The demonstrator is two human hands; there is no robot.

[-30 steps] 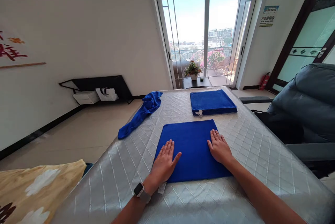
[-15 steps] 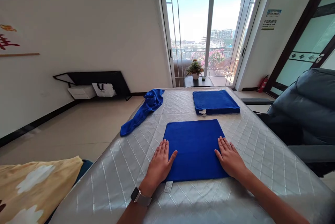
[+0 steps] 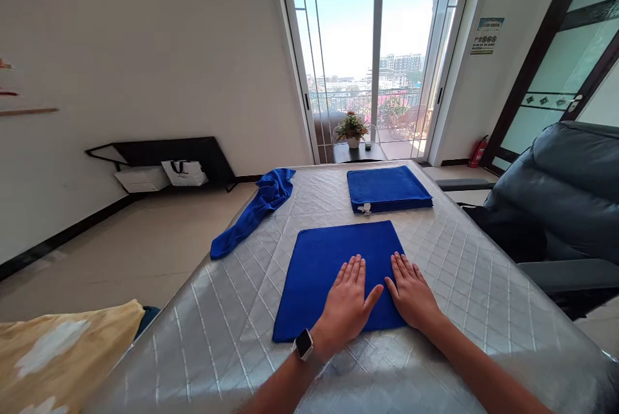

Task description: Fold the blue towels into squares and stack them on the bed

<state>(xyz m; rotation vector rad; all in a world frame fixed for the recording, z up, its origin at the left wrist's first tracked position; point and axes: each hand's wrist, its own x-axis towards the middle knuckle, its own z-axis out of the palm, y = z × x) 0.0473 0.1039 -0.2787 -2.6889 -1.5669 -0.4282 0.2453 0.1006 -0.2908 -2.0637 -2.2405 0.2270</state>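
A blue cloth (image 3: pixel 314 278) lies flat on the silver quilted surface (image 3: pixel 232 311) in front of me. My left hand (image 3: pixel 349 298) rests palm down on the cloth's middle, fingers straight, a watch on its wrist. At the cloth's right edge lies my right hand (image 3: pixel 411 291), also flat, its thumb near the left thumb. Beyond them is a neat stack of folded blue cloths (image 3: pixel 389 186) with white tags at its near corner. A crumpled blue cloth (image 3: pixel 256 211) trails along the left edge of the surface.
A dark padded chair (image 3: pixel 570 195) stands close on the right. At lower left is a yellow floral blanket (image 3: pixel 72 349). A potted plant (image 3: pixel 353 130) sits on a small table before the sliding glass door. A fire extinguisher (image 3: pixel 478 152) stands by the wooden door.
My left hand has moved right, from the cloth's left edge to its middle. The right hand stays at the right edge. The whole view has shifted slightly.
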